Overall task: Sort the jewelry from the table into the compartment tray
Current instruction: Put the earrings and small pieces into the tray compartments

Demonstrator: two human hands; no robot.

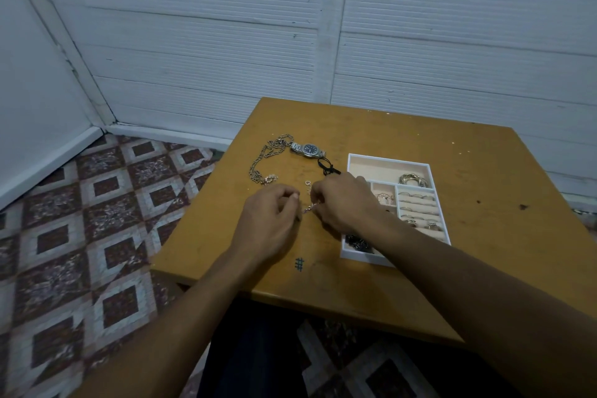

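Two hands work low over the tabletop [484,171], and the partly filled compartment tray [389,159] sits just right of the fingers [318,191], so each drop is short. Beyond the fingers, a long chain [261,161], a watch [308,149] and a black cord [328,166] lie unsorted. Smallest is a thin bracelet [308,207], stretched between the left hand [269,220] and the right hand [345,200]. Both sets of fingers pinch its ends, probably to straighten it before it goes in.
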